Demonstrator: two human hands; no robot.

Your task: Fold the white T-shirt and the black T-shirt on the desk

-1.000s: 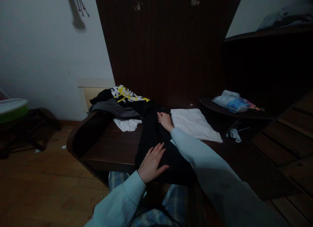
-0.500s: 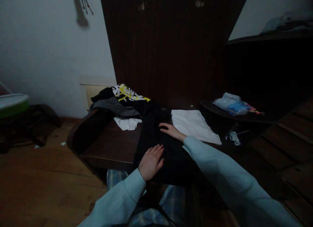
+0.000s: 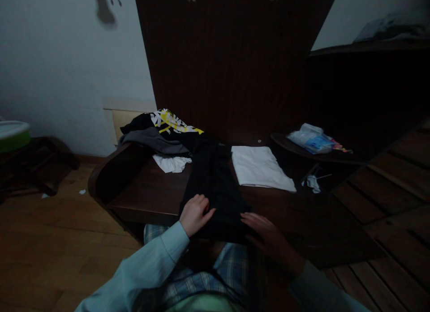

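A black garment [image 3: 215, 177] lies folded lengthwise over the dark wooden bench [image 3: 148, 198]. Its near end reaches the front edge, by my lap. My left hand [image 3: 196, 214] rests on the garment's near left part, thumb spread from the slightly bent fingers. At the near right corner is my right hand [image 3: 265, 231], a little blurred, fingers stretched toward the cloth and thumb apart. A folded white cloth [image 3: 260, 168] lies flat to the right of the black garment.
A heap with a grey garment [image 3: 151, 142] and a black, yellow-and-white printed garment [image 3: 171, 121] covers the bench's left arm. A crumpled white cloth [image 3: 172, 163] lies below it. Plastic packets [image 3: 312, 139] sit on the right corner shelf [image 3: 349, 157]. A stool [image 3: 36, 155] stands far left.
My right hand has moved from the middle of the black garment toward me, to its near right corner. My left hand stays on the garment, its fingers more bent. The view has shifted slightly.
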